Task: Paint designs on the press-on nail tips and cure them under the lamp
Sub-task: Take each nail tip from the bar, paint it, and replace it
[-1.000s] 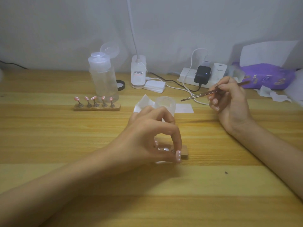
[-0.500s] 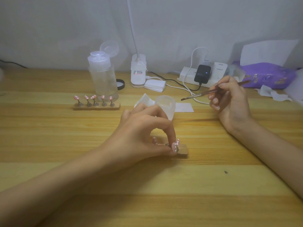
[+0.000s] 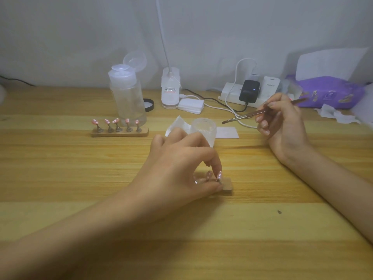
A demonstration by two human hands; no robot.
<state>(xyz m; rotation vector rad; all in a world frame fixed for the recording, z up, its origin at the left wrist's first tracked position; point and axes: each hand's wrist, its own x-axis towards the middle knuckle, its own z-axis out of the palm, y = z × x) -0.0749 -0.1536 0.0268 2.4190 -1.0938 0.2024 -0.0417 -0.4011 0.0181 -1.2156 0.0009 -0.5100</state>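
Pink dotted nail tips (image 3: pixel 209 175) stand on a wooden holder (image 3: pixel 227 186) mid-bench (image 3: pixel 60 178), under the left hand (image 3: pixel 181 168), whose thumb and forefinger pinch one. The right hand (image 3: pixel 282 128), nearer the back edge, grips a brush (image 3: pixel 242 116).

Five pink, white-dotted nail tips (image 3: pixel 115 120) upright on far wooden stand (image 3: pixel 121 135)
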